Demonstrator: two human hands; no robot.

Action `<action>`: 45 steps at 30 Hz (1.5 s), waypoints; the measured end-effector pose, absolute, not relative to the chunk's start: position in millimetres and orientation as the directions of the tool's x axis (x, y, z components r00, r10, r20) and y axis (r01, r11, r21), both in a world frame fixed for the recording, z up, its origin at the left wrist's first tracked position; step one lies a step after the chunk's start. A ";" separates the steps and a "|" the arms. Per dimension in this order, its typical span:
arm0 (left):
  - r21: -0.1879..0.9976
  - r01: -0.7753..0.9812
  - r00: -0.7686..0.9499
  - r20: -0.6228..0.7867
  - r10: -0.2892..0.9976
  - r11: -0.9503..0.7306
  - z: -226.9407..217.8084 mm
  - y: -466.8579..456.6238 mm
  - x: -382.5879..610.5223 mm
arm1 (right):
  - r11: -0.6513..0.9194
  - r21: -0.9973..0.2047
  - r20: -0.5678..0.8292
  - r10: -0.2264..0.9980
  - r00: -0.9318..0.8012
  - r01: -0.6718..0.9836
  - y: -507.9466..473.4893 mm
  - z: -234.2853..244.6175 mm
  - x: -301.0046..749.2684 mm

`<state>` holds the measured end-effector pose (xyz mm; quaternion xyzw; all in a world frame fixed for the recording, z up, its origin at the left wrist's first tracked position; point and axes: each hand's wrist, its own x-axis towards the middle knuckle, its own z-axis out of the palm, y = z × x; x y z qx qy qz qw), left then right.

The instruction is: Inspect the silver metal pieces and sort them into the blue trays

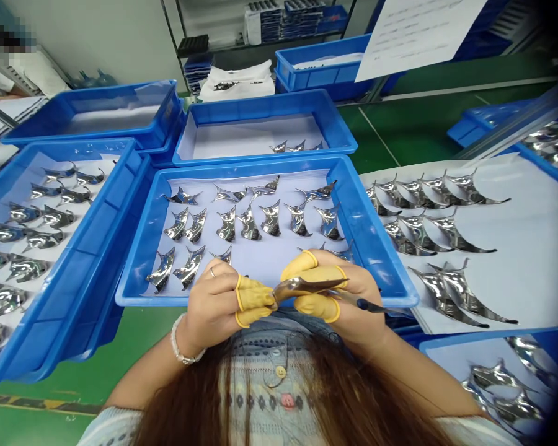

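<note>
Both my hands wear yellow finger cots and meet at the near rim of the middle blue tray (372,235). My left hand (218,303) pinches one end of a shiny curved metal piece (307,286). My right hand (335,291) grips the same piece with its fingers curled, and a thin dark-handled tool (365,303) sticks out to the right from under it. The tray behind my hands holds several polished, horn-shaped metal pieces (246,226) laid in rows on white paper.
A blue tray (106,198) on the left holds several more metal pieces. A white sheet (530,248) on the right carries longer pointed ones. Behind stand further blue trays (335,127), one with a few pieces, and shelving. The floor is green.
</note>
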<state>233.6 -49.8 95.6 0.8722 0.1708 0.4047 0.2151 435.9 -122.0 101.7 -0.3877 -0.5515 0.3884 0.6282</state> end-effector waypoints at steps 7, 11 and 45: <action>0.967 -0.096 0.610 0.244 0.754 -0.235 94.8 -50.5 242.6 | 0.336 -0.942 0.329 0.933 0.144 -0.024 -119.5 95.1 438.6; 0.949 -0.218 0.607 -0.050 0.793 0.227 94.5 -49.0 251.6 | 0.283 -0.933 0.271 0.959 0.082 -0.223 -117.3 88.2 437.5; 0.842 -0.295 0.637 -0.179 0.750 0.452 124.7 -47.0 265.8 | -0.176 -0.677 -0.117 0.984 -0.132 -0.714 -104.0 87.6 420.6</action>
